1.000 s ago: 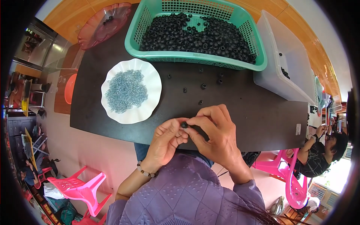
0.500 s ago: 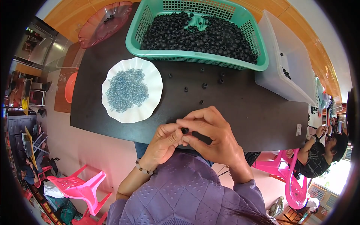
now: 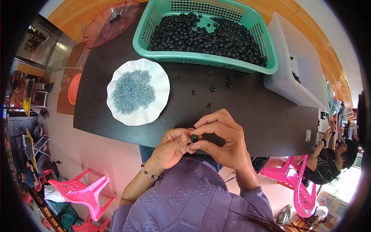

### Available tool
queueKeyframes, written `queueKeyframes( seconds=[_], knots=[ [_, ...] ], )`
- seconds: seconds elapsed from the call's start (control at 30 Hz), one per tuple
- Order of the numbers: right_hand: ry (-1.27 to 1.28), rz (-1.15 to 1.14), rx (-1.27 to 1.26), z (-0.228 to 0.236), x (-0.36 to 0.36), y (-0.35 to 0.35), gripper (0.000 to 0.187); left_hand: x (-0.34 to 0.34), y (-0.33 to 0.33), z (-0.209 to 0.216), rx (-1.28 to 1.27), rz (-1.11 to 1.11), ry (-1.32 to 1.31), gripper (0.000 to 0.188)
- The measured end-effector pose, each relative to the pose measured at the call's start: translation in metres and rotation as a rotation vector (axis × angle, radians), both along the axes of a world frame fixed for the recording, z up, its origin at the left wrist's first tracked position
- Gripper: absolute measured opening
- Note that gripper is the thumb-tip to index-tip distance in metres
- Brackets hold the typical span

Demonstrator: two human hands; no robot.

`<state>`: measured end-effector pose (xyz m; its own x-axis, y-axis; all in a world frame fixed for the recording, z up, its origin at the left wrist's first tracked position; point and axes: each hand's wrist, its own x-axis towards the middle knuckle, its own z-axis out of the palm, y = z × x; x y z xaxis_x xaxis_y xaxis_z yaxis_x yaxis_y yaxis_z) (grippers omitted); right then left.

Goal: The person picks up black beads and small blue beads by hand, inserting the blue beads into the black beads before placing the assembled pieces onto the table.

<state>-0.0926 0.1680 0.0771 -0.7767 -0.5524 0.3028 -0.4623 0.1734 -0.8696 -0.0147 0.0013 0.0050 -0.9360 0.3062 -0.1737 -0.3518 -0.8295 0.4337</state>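
Observation:
Close to the table's front edge, my left hand (image 3: 170, 147) pinches a small round black part (image 3: 194, 138) between thumb and fingers. My right hand (image 3: 224, 140) curls against its other side, thumb and fingertips pressed to it, so both hands hold it. Ahead and to the left lies a white wavy-rimmed plate (image 3: 162, 79) with a heap of tiny clear bluish rings (image 3: 133, 92). A green plastic basket (image 3: 205, 58) full of similar black parts (image 3: 208, 40) stands at the back. Several loose black parts (image 3: 213, 88) are scattered on the dark table (image 3: 262, 123).
A translucent plastic bin (image 3: 286, 87) lies at the right with a few black parts inside. At the far left sits a pink scalloped dish (image 3: 98, 33). Pink plastic chairs (image 3: 87, 189) flank me, and a co-worker (image 3: 328, 162) sits at the right.
The black part has turned in my fingers and now shows a rounder face. My right hand has shifted slightly right and its fingers have opened a little wider.

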Motion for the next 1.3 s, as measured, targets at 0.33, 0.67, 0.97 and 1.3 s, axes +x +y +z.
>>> queueKeyframes(
  seconds=[0.33,0.67,0.97,1.3],
  knots=[
    [-0.129,-0.060,-0.096,-0.022,0.014,-0.004,0.028,0.003,0.004,0.000,0.046,-0.017,-0.058,0.024],
    [0.042,-0.056,0.026,-0.018,0.016,-0.007,0.028,0.008,-0.004,0.001,0.014,-0.060,-0.161,0.026],
    [-0.056,-0.031,0.004,-0.017,0.020,-0.010,0.029,0.009,-0.008,0.007,0.024,-0.104,-0.139,0.023],
    [-0.085,-0.043,0.296,0.001,-0.029,0.001,0.020,0.016,-0.021,0.009,-0.077,-0.010,-0.201,0.022]
  ],
)
